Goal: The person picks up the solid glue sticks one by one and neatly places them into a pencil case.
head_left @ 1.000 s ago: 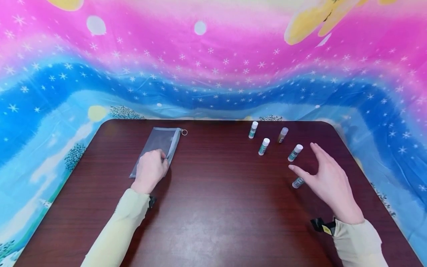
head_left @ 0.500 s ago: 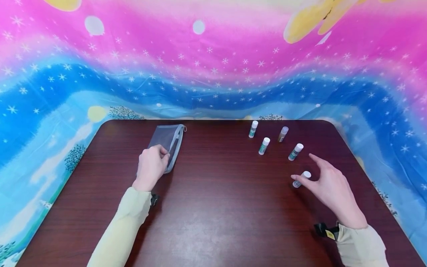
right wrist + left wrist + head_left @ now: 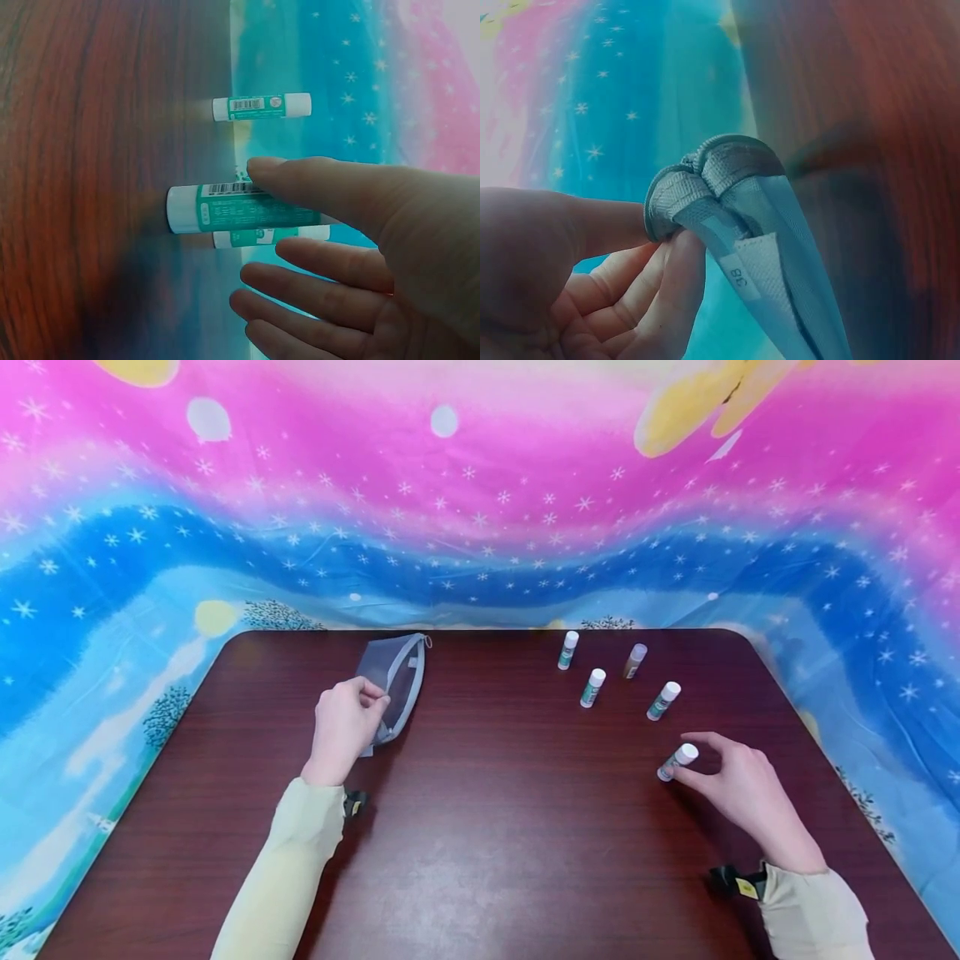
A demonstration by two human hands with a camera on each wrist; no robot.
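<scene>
My left hand [image 3: 345, 727] pinches the near edge of a grey mesh zipper pouch [image 3: 403, 693] at the table's left. The pouch's mouth gapes to the right. In the left wrist view, thumb and forefinger hold its folded zipper end beside a tag [image 3: 739, 277] reading 38. Around an upright glue stick [image 3: 677, 762] with a white cap and green label, my right hand [image 3: 742, 789] is spread. The thumb [image 3: 322, 180] lies across that stick in the right wrist view, with the other fingers apart from it.
Farther back on the right stand several more glue sticks: one white-capped [image 3: 663, 702], another [image 3: 592, 688], a third [image 3: 568, 650], and one with a translucent cap [image 3: 635, 662]. A patterned cloth [image 3: 480, 543] hangs behind the dark wooden table [image 3: 480, 827].
My left hand has lifted the pouch's edge and shifted it rightward, and its mouth has widened. My right hand has lowered and its thumb and forefinger have closed in around the nearest glue stick.
</scene>
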